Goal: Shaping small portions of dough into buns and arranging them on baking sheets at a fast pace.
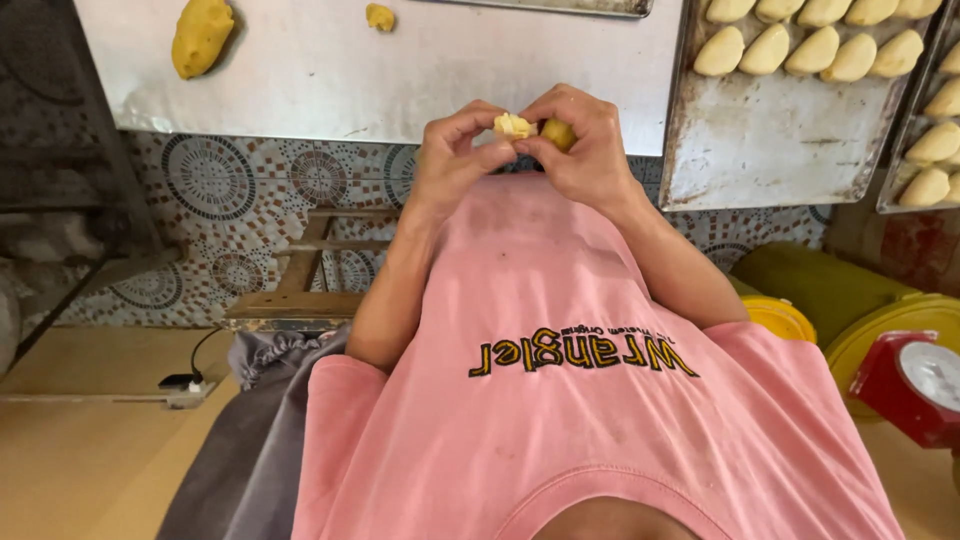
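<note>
Nearest, the person's pink shirt (560, 400) is filling the lower frame, with grey cloth (250, 440) hanging at its left. At far right a red scale (905, 385) is sitting beside yellow tubs (880, 325). At left a black cable with a small plug block (185, 385) is lying on a tan surface.

Both forearms are reaching away from the body toward the table edge. The left hand (455, 155) and the right hand (585, 150) are meeting just in front of that edge, fingertips touching. Between them they are pinching a small dough piece (530, 128): pale and torn-looking on its left part, deeper yellow and rounded on its right. Both hands are clenched on it, thumbs below, fingers curled over the top. The piece is being held in the air, apart from the table.

Below the hands, patterned floor tiles (210, 175) and a wooden frame (305, 270) are showing.

Farther on, a metal table (400, 70) is carrying a large yellow dough lump (200, 35) at far left and a small dough scrap (380, 16) near the far edge. To the right, a worn baking tray (770, 150) is holding rows of pale shaped dough pieces (800, 40) along its far side. A second tray (900, 180) at the right edge is holding more; its full extent is out of view.
</note>
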